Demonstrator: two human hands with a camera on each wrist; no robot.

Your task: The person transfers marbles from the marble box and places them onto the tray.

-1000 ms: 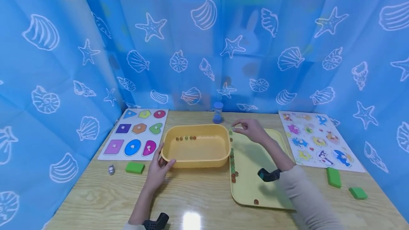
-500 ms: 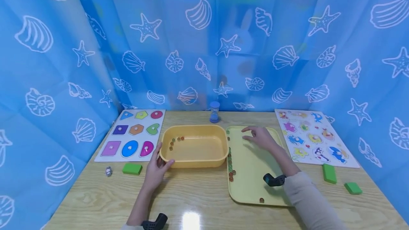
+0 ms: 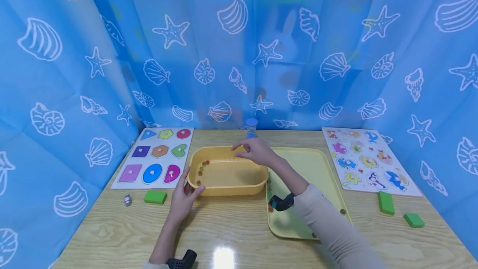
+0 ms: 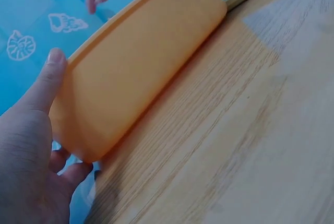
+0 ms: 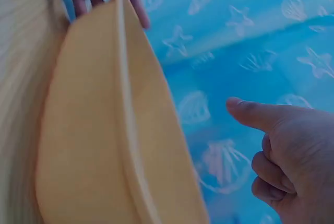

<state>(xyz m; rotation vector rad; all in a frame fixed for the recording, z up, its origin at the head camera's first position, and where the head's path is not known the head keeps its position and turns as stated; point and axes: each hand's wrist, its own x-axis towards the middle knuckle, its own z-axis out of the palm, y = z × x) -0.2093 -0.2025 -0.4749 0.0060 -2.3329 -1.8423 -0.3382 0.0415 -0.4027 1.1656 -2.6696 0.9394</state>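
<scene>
My left hand (image 3: pixel 183 198) grips the left end of a yellow-orange plastic basin (image 3: pixel 228 191), its thumb at the rim in the left wrist view. Inside, several small red and green glassy beads (image 3: pixel 200 173) lie towards the left end. My right hand (image 3: pixel 255 151) is over the basin's back right part, thumb and forefinger tips apart in the head view, and I see nothing between them. In the right wrist view its thumb is stretched out and other fingers are curled. More beads (image 3: pixel 269 186) line the left edge of a pale yellow tray (image 3: pixel 306 177), partly hidden by the right arm.
A shape puzzle board (image 3: pixel 154 157) is at the left, a sea-animal puzzle board (image 3: pixel 367 163) at the right. A blue sand timer (image 3: pixel 251 124) stands behind the right hand. Green blocks (image 3: pixel 154 197) and a small grey figure (image 3: pixel 128 200) lie about. A blue curtain (image 3: pixel 224 53) hangs behind.
My right hand first moved right from the tray's left edge, then left to above the basin. Beads in the basin have rolled towards its left end. The left hand keeps its grip.
</scene>
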